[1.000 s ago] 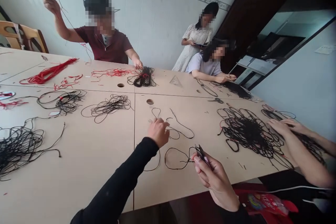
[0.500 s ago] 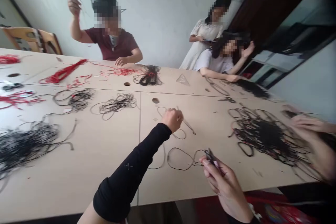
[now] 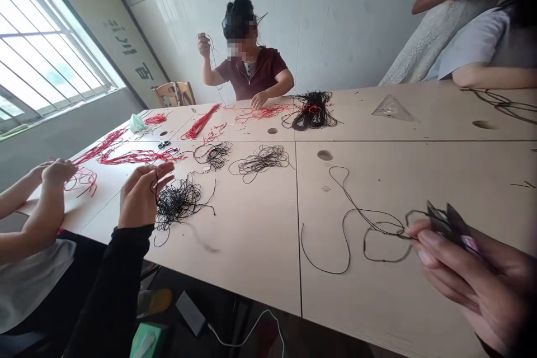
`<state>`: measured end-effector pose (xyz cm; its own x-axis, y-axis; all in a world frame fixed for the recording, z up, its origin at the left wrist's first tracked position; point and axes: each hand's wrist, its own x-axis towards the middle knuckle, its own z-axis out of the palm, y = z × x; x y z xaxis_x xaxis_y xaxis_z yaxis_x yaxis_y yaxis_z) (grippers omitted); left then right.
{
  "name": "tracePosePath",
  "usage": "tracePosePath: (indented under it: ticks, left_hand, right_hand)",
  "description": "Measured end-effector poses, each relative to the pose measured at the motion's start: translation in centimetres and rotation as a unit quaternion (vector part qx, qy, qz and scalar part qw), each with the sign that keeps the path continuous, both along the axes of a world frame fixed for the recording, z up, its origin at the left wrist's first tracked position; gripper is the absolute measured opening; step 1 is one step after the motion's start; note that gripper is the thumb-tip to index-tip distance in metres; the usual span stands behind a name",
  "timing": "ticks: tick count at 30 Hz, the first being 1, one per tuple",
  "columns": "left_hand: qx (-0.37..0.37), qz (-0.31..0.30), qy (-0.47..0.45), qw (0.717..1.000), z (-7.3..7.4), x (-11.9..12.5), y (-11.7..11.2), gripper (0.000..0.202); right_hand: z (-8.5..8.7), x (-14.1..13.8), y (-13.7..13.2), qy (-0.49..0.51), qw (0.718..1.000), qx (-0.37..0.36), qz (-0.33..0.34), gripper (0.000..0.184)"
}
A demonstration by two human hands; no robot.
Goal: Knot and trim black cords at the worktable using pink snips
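My left hand (image 3: 140,196), in a black sleeve, is raised over the left side of the table, fingers pinched on a short dark cord (image 3: 156,185) that hangs down. Just beyond it lies a tangled pile of black cords (image 3: 180,201). At the right, my right hand (image 3: 465,274) grips a pair of scissors (image 3: 447,219), blades pointing up, their handles hidden in the palm. Its thumb and fingertips also pinch a thin black cord (image 3: 384,260). From there the cord trails left across the table in loose loops.
Smaller cord bundles (image 3: 264,161) and red cords (image 3: 138,156) lie around the table (image 3: 251,235). Another pair of scissors (image 3: 164,144) and a clear triangular object (image 3: 392,109) rest there too. Round holes (image 3: 324,155) pierce the tabletop. Co-workers sit opposite, left and right.
The view has swung left. My left hand has moved from the middle of the table to beside the black pile on the left. My right hand still has the scissors and cord.
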<state>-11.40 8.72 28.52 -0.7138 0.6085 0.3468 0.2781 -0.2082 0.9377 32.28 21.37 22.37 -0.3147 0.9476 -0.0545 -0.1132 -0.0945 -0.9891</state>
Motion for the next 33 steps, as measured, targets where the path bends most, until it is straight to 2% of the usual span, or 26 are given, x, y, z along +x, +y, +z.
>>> tracePosePath:
  ticks: [1, 3, 6, 8, 11, 14, 17, 20, 22, 24, 25, 27, 29, 31, 33]
  left_hand:
    - [-0.012, 0.037, 0.015, 0.999, -0.6, -1.0, -0.5, 0.01]
    - [-0.054, 0.109, 0.054, 0.991, -1.8, -2.4, -1.1, 0.016]
    - [-0.124, 0.147, 0.095, 0.977, -4.1, -3.5, -0.6, 0.02]
    - [-0.173, 0.141, 0.132, 0.966, -5.8, -3.9, 0.5, 0.02]
    - [-0.237, 0.146, 0.219, 0.935, -8.4, -3.6, 2.7, 0.02]
    - [-0.246, 0.153, 0.287, 0.913, -10.3, -2.9, 4.7, 0.021]
    - [-0.215, 0.142, 0.338, 0.905, -11.1, -2.4, 5.7, 0.022]
    - [-0.217, 0.112, 0.376, 0.894, -10.6, -1.9, 5.8, 0.025]
    - [-0.21, 0.131, 0.393, 0.886, -9.9, -0.4, 5.8, 0.029]
    - [-0.178, 0.136, 0.409, 0.885, -9.3, 2.9, 5.8, 0.028]
    - [-0.168, 0.088, 0.412, 0.891, -9.2, 5.2, 5.8, 0.027]
    - [-0.146, -0.092, 0.416, 0.893, -9.2, 10.6, 5.6, 0.029]
    - [-0.158, -0.275, 0.454, 0.833, -9.9, 15.7, 5.2, 0.037]
    - [-0.166, -0.36, 0.481, 0.782, -10.9, 19.1, 4.7, 0.048]
    - [-0.169, -0.381, 0.497, 0.761, -11.8, 20.2, 4.3, 0.053]
  right_hand:
    - [1.3, -1.5, -0.1, -0.009, 0.999, 0.025, -0.023, 0.016]
    - [3.4, -4.0, -0.1, 0.0, 0.999, 0.044, 0.004, 0.021]
    - [4.8, -6.9, 0.4, 0.041, 0.996, 0.052, 0.06, 0.025]
    - [4.8, -8.4, 1.2, 0.056, 0.993, 0.044, 0.088, 0.026]
    - [3.7, -10.7, 2.5, 0.05, 0.991, 0.007, 0.124, 0.027]
    - [2.7, -12.7, 3.5, 0.031, 0.987, -0.036, 0.156, 0.029]
    - [2.3, -13.3, 4.1, 0.025, 0.986, -0.045, 0.161, 0.029]
    - [2.6, -12.2, 4.9, 0.033, 0.989, -0.033, 0.14, 0.029]
    - [2.6, -10.8, 5.8, 0.038, 0.992, -0.028, 0.121, 0.028]
    - [2.4, -9.4, 6.8, 0.042, 0.994, -0.026, 0.099, 0.027]
    - [2.3, -8.6, 7.4, 0.043, 0.995, -0.025, 0.085, 0.027]
    - [2.2, -7.4, 8.4, 0.041, 0.997, -0.017, 0.056, 0.028]
    - [2.4, -6.3, 9.4, 0.034, 0.999, -0.005, 0.036, 0.029]
    - [2.9, -5.4, 10.5, 0.026, 0.999, 0.009, 0.025, 0.028]
    - [3.4, -4.3, 11.7, 0.028, 0.999, 0.022, 0.011, 0.028]
